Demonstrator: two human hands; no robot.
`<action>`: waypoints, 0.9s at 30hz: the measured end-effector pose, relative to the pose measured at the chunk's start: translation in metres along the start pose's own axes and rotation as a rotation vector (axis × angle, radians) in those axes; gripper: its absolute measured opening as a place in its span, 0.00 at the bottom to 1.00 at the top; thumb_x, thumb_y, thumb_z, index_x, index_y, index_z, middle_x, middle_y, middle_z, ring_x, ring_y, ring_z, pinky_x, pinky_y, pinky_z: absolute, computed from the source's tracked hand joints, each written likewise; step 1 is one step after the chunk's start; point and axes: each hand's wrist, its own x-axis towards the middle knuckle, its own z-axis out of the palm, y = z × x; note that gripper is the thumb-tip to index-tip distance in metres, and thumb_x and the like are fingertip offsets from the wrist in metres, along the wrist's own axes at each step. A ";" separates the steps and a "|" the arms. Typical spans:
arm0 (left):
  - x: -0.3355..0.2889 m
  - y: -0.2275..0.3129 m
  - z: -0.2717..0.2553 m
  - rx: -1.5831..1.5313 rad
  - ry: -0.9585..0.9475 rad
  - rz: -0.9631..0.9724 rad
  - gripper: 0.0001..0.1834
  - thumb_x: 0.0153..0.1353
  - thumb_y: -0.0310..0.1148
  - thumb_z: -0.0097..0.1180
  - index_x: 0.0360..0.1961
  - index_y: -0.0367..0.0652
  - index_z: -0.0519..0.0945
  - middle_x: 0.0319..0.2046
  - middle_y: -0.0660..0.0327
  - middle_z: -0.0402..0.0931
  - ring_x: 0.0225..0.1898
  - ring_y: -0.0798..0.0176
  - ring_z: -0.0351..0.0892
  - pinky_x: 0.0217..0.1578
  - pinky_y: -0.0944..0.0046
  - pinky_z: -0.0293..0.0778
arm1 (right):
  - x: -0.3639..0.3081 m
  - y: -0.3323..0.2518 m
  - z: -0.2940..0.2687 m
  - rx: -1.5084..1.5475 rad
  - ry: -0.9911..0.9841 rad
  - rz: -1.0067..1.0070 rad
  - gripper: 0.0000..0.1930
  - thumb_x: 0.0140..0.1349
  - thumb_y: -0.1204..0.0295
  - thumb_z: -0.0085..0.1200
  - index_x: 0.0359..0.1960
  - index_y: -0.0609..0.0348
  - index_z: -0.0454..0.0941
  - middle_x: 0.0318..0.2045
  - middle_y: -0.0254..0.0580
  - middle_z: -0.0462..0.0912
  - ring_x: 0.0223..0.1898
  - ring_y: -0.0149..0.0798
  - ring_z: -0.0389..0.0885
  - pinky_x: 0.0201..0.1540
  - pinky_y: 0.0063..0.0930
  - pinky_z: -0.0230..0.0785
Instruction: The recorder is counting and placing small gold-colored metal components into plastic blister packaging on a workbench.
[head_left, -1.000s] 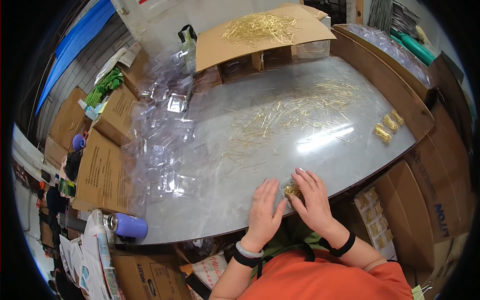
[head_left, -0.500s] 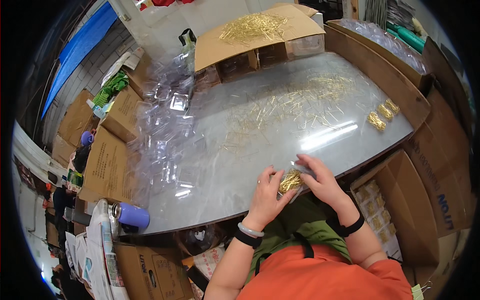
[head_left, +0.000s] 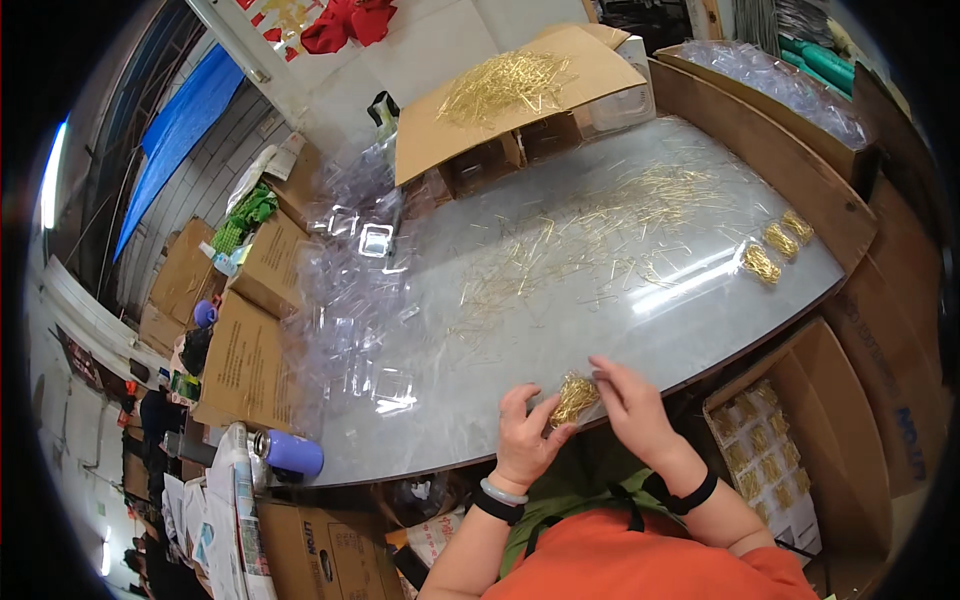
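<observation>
A small clear plastic box filled with thin gold wire hooks [head_left: 573,400] sits at the table's near edge, between my hands. My left hand [head_left: 525,438] grips its left side, thumb near the lower edge and fingers curled beside it. At its right side is my right hand [head_left: 635,405], fingers stretched out toward the upper corner; whether the fingertips touch the box I cannot tell. Loose gold hooks [head_left: 600,225] lie scattered over the grey tabletop [head_left: 450,385]. Three filled boxes [head_left: 780,240] stand in a row near the table's right edge.
Clear plastic boxes [head_left: 350,270] pile up along the left side. At the back, a cardboard sheet [head_left: 425,145] bears a heap of gold hooks [head_left: 505,85]. A purple bottle [head_left: 292,454] lies at the near left corner. An open carton [head_left: 840,420] with filled boxes stands below right.
The camera view has shifted. My right fingers, bent over the box earlier, have straightened and drawn to its right side. The filled box now shows more fully between my hands.
</observation>
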 end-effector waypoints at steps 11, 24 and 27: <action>-0.002 -0.003 0.009 0.011 0.036 -0.005 0.30 0.51 0.45 0.75 0.49 0.37 0.79 0.51 0.49 0.74 0.54 0.43 0.73 0.55 0.49 0.72 | 0.016 -0.002 0.005 -0.182 -0.053 -0.130 0.11 0.61 0.77 0.58 0.45 0.57 0.82 0.42 0.48 0.82 0.42 0.54 0.81 0.46 0.43 0.75; -0.006 -0.005 0.013 0.041 -0.035 0.032 0.30 0.63 0.39 0.65 0.58 0.29 0.72 0.57 0.43 0.69 0.63 0.39 0.68 0.67 0.40 0.64 | 0.038 -0.007 0.011 -0.243 -0.178 -0.114 0.06 0.61 0.79 0.57 0.40 0.61 0.79 0.41 0.48 0.80 0.44 0.56 0.79 0.47 0.44 0.73; -0.007 -0.006 0.013 0.070 -0.046 0.047 0.30 0.63 0.39 0.64 0.59 0.28 0.71 0.58 0.43 0.68 0.64 0.39 0.67 0.68 0.39 0.62 | 0.035 -0.004 0.020 -0.353 -0.033 -0.251 0.06 0.60 0.81 0.57 0.38 0.62 0.76 0.41 0.49 0.79 0.44 0.55 0.78 0.49 0.43 0.72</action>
